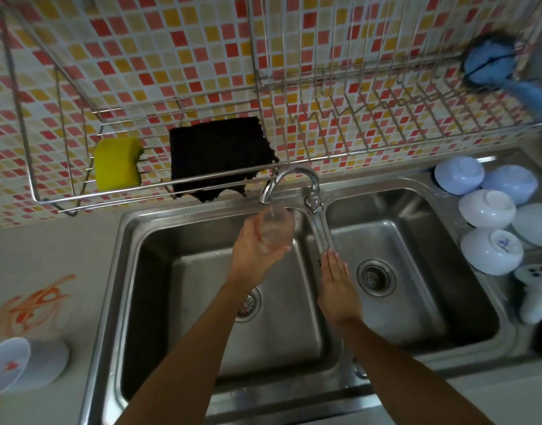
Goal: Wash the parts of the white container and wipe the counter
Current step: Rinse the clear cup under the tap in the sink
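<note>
The right hand (337,289) lies flat with fingers straight, holding nothing, tips at the tap lever (320,228) on the sink (331,360) divider. Beyond it, the left hand (257,250) grips a clear cup-shaped part (275,230) by its side wall under the faucet (289,182) stream. The part appears light, rigid and slippery when wet; hold around the wall, not the rim.

A tap (289,185) stands behind the divider of a double sink (416,348), a wall rack (64,197) holding a sponge (118,164) and cloth (220,157) behind it, upturned bowls (490,251) on the right, a container (27,365) on the bench (49,256) left.
</note>
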`<state>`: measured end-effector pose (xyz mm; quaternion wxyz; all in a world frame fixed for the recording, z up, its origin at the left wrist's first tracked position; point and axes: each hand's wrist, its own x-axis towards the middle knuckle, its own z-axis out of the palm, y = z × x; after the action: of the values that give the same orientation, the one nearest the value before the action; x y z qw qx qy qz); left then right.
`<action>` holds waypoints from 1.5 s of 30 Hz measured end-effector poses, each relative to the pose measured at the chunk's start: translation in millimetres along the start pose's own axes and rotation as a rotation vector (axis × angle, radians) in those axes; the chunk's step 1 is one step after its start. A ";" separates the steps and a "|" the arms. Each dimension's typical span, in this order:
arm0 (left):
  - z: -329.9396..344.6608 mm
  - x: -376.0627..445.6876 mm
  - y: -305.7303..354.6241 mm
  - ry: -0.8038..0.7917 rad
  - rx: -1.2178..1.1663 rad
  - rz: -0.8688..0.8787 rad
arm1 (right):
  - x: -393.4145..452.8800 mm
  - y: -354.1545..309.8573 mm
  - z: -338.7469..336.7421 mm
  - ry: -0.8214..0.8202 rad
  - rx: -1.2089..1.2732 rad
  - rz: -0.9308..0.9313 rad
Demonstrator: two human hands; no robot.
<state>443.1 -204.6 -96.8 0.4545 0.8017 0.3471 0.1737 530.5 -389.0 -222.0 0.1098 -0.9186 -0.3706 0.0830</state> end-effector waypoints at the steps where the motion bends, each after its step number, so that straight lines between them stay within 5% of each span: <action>1: 1.5 -0.9 -1.1 0.021 -0.011 -0.020 | 0.3 0.5 -0.3 -0.001 0.006 -0.002; 25: 13.3 -40.0 -93.1 -0.146 0.661 -0.160 | 0.2 -2.0 -1.5 0.072 0.009 -0.007; 32: 9.2 -45.2 -95.9 -0.183 1.105 -0.060 | 0.1 -2.8 -1.4 0.093 0.025 -0.003; 45: -7.4 -48.1 -94.9 -0.154 1.308 0.250 | 0.7 -1.3 2.9 0.118 0.018 0.001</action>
<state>367.3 -201.6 -171.7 -0.1253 0.9564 0.2520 -0.0786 529.5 -387.2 -224.5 0.1396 -0.9211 -0.3620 0.0320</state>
